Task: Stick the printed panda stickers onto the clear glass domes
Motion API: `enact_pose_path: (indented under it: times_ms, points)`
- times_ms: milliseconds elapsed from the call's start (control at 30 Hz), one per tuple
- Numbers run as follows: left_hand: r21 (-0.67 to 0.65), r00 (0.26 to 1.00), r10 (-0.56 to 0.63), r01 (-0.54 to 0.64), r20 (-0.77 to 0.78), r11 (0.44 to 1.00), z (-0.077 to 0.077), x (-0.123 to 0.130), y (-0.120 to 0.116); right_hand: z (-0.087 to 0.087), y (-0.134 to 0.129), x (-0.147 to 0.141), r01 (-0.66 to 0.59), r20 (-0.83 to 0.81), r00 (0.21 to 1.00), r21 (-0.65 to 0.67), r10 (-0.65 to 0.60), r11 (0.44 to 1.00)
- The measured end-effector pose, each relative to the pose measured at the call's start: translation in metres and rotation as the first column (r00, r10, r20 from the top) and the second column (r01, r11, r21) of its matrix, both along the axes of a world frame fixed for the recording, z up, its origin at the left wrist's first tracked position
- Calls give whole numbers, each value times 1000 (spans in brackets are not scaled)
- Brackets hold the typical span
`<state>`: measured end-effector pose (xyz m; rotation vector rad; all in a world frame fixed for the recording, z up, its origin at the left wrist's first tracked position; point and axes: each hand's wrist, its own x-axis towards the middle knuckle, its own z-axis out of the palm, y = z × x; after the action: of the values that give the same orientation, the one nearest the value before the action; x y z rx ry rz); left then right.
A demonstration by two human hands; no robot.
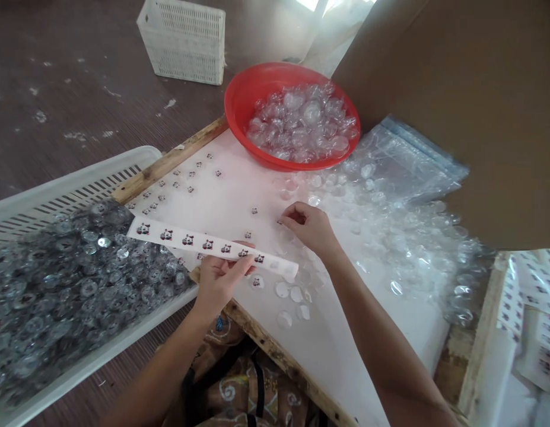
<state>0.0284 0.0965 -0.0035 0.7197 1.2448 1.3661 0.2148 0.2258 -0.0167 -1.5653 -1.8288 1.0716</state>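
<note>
My left hand [223,276] holds a white strip [155,232] printed with a row of small panda stickers, pinched between thumb and fingers near its right part. The right end of the strip shows blank spots. My right hand [301,222] is above the white board [230,196], its thumb and index finger pinched together at a small dark-printed sticker [279,222]. Small panda stickers [254,211] lie scattered over the left part of the board. Clear round plastic pieces [296,294] lie near the board's front edge, below the strip.
A red basin [239,127] of clear plastic pieces stands at the back. Many clear pieces [403,237] and plastic bags [403,157] lie at right, beside cardboard [470,118]. A white crate [136,155] of clear discs is at left; another white basket [186,44] stands behind.
</note>
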Motion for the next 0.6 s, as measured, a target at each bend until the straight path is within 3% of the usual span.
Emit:
enact_pose_path:
  times_ms: [167, 333, 467, 600]
  points:
    - [-12, 1000, -8, 8, 2, 1000, 4, 0, -1, 2, 1, -11, -49, 116, 992, 36, 45, 998]
    - [-14, 1000, -5, 5, -7, 1000, 3, -1, -1, -5, -2, -21, -110, 261, 963, 164, 65, 980]
    - [-14, 1000, -2, 2, -7, 1000, 1, -1, 0, -7, -1, -23, -58, 220, 975, 134, 27, 989]
    - [-21, 999, 45, -46, -12, 999, 1, 1, 2, 11, -10, -21, -44, 147, 989, 154, 21, 987]
